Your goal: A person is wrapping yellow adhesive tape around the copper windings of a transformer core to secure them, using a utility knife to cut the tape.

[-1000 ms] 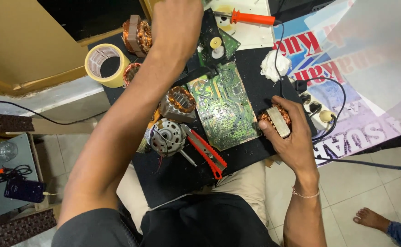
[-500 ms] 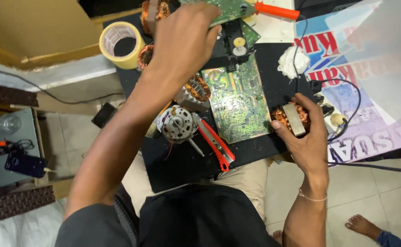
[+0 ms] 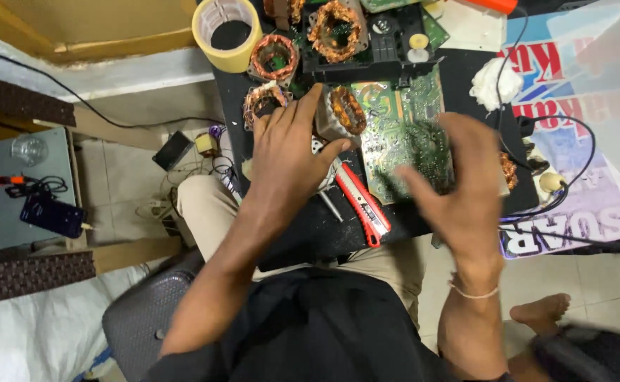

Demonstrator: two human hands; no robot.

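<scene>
Left hand (image 3: 292, 152) lies spread, fingers loose, over a motor part on the black tabletop (image 3: 303, 226); that part is almost wholly hidden, and whether it is gripped cannot be told. Thumb touches a copper-wound stator (image 3: 345, 111). Right hand (image 3: 458, 180) is motion-blurred, fingers splayed, above the green circuit board (image 3: 402, 134); grip unreadable. Red utility knife (image 3: 362, 205) lies between the hands near the front edge. Yellow tape roll (image 3: 227, 32) is cut off at top. Bare tabletop shows only near the front edge.
</scene>
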